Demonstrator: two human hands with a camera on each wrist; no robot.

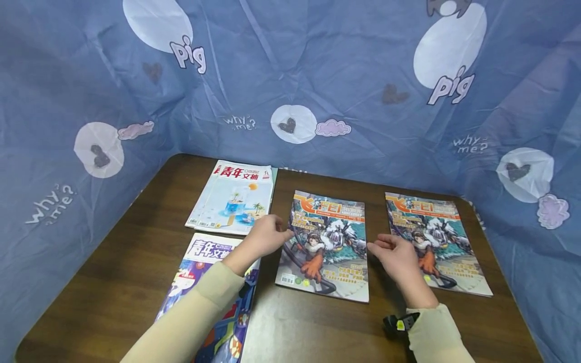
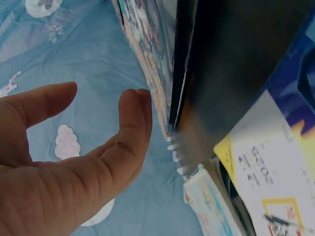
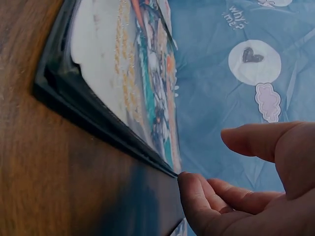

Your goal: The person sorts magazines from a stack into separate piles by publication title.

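Note:
A magazine with an orange FEI title (image 1: pixel 333 252) lies flat in the middle of the table. At its left edge is my left hand (image 1: pixel 268 236), fingers bent a little and thumb apart from them. My right hand (image 1: pixel 399 259) is beside its right edge; in the right wrist view the fingertips (image 3: pixel 189 189) are at the magazine's edge (image 3: pixel 98 93), with the thumb held away. Neither hand grips anything. A second magazine with the same cover (image 1: pixel 442 247) lies to the right, partly behind my right hand.
White-covered magazines (image 1: pixel 227 199) overlap in a stack at the back left. In front of them is a purple magazine (image 1: pixel 227 322), partly covered by my left forearm. A blue patterned cloth (image 1: pixel 363 136) stands around the brown table's (image 1: pixel 299 333) back and sides.

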